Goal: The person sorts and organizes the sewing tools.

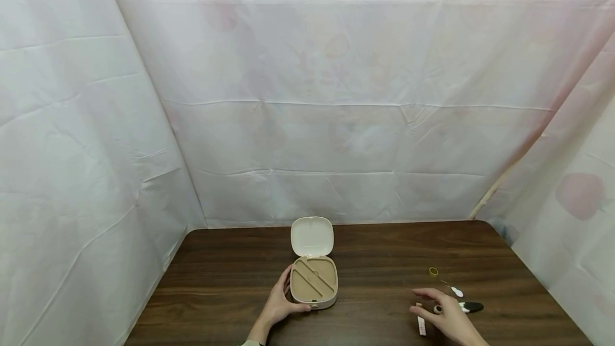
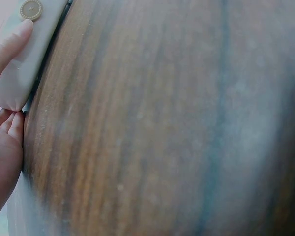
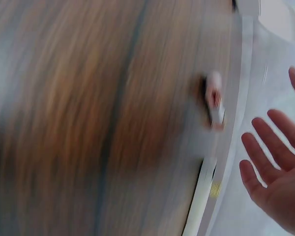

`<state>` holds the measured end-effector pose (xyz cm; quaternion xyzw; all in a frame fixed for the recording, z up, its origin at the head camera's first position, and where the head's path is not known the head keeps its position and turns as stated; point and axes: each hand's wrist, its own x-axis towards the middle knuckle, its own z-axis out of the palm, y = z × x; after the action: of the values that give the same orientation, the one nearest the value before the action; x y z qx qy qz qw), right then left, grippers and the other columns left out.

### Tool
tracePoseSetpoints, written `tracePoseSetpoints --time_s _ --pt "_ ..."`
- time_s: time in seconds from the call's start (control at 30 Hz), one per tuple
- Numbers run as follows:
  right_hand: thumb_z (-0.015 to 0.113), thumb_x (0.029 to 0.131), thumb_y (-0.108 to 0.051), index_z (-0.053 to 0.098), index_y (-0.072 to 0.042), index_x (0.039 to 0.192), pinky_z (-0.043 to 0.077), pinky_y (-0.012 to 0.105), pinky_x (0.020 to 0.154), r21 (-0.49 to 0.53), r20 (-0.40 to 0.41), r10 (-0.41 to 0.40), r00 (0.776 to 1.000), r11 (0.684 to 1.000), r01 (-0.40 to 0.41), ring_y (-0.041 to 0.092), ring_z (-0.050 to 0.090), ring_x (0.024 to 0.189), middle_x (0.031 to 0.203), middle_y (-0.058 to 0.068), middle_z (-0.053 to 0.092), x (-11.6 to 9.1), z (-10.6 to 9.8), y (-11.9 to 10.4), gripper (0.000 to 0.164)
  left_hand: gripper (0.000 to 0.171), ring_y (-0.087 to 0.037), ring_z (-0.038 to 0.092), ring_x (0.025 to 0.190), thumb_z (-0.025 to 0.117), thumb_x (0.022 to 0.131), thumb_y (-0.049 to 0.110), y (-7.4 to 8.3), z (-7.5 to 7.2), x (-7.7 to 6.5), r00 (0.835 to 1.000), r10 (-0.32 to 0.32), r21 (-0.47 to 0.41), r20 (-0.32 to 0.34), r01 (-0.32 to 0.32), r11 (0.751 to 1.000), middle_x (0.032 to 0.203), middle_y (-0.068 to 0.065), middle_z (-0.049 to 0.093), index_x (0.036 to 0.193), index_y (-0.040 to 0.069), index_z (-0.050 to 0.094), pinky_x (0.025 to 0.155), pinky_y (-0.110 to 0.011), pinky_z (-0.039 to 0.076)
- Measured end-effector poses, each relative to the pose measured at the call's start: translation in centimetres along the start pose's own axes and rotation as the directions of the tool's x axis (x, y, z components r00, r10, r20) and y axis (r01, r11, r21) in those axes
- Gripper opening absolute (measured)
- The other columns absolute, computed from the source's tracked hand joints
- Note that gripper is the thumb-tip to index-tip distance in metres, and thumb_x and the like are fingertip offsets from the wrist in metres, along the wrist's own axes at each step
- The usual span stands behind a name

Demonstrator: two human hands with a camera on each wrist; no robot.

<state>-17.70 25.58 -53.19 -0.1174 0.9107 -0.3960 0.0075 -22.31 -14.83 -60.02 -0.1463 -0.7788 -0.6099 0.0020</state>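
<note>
A small white hinged box [image 1: 326, 304] stands on the brown wooden table [image 1: 230, 266], its lid [image 1: 312, 236] tipped back. Inside it, a beige tray [image 1: 329, 271] has diagonal slots. My left hand [image 1: 278, 303] grips the box at its left side, with the thumb by the round front button [image 2: 31, 9]. Over at the right, my right hand [image 1: 449, 316] reaches above some small items, fingers spread and nothing held. Close to it are a pale pink clip-like piece [image 1: 422, 326], a black-and-white piece [image 1: 474, 307] and a small dark ring-like piece [image 1: 438, 309].
Beyond the right hand lie a yellow ring-shaped item [image 1: 433, 271] and a white flat piece [image 1: 457, 291], with a thin line between them. Pale fabric [image 1: 307, 138] hangs behind the table and along both sides. Both wrist views are partly blurred.
</note>
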Motion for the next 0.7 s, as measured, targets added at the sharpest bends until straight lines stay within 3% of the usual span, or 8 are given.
tracePoseSetpoints --time_s 0.23,0.43,0.7 --pt "0.067 0.078 -0.032 0.059 -0.008 0.112 0.05 0.039 0.072 -0.054 -0.029 -0.059 0.998 0.997 0.057 0.026 0.056 0.095 0.108 0.008 0.06 -0.7 -1.6 2.6 0.042 0.11 -0.032 0.028 0.126 0.085 0.054 0.019 -0.2 0.0 0.1 1.0 -0.002 0.004 -0.007 0.002 1.0 0.139 -0.02 0.026 0.139 0.0 0.018 0.103 -0.034 0.028" --pt "0.072 0.072 -0.033 0.06 -0.012 0.111 0.047 0.043 0.079 -0.079 -0.069 -0.009 0.998 0.997 0.003 0.029 0.049 0.106 0.111 0.006 0.059 -1.1 -2.3 4.8 0.045 0.111 -0.033 0.029 0.125 0.085 0.054 0.02 -0.1 0.0 0.0 1.0 0.002 0.006 -0.005 -0.002 1.0 0.139 -0.021 0.026 0.139 -0.001 0.018 0.103 -0.034 0.029" --pt "0.077 0.064 -0.034 0.065 -0.013 0.101 0.047 0.032 0.076 -0.151 -0.149 -0.037 0.988 0.989 0.014 0.023 0.051 0.1 0.102 0.004 0.061 -0.9 -3.0 6.3 0.044 0.11 -0.038 0.031 0.122 0.085 0.053 0.017 0.0 0.0 0.0 0.999 0.041 0.013 -0.019 -0.041 0.999 0.137 -0.025 0.028 0.138 -0.004 0.019 0.101 -0.037 0.031"
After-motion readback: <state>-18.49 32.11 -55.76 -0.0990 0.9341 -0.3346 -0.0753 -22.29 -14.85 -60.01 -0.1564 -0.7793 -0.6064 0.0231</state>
